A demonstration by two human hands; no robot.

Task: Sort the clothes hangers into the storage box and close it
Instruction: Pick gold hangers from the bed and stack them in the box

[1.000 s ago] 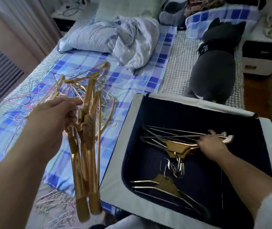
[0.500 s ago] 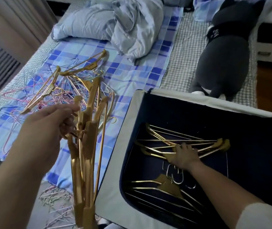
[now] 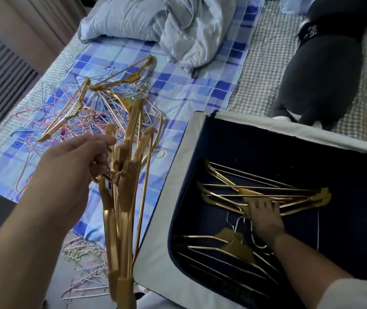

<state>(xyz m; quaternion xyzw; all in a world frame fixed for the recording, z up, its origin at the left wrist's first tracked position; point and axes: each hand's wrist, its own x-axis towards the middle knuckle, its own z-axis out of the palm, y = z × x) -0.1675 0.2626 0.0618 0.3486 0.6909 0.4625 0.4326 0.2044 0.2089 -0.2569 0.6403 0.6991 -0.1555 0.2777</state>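
Gold hangers (image 3: 122, 197), navy-lined box (image 3: 345, 166), blue-checked sheet (image 3: 178, 90).

The left hand (image 3: 71, 161) grips a bunch of gold hangers (image 3: 122, 210) by their hooks; the bunch hangs down, just left of the storage box (image 3: 162, 246). The box stands open, with a dark lining and pale outer walls. The right hand (image 3: 265, 217) lies flat inside the box, pressing on a stack of gold hangers (image 3: 256, 192). A second stack (image 3: 220, 246) lies nearer the front wall. On the bed (image 3: 182, 90), a tangled pile of gold and thin coloured wire hangers (image 3: 73, 112) lies on the blue checked sheet. More wire hangers (image 3: 84, 268) lie on the floor.
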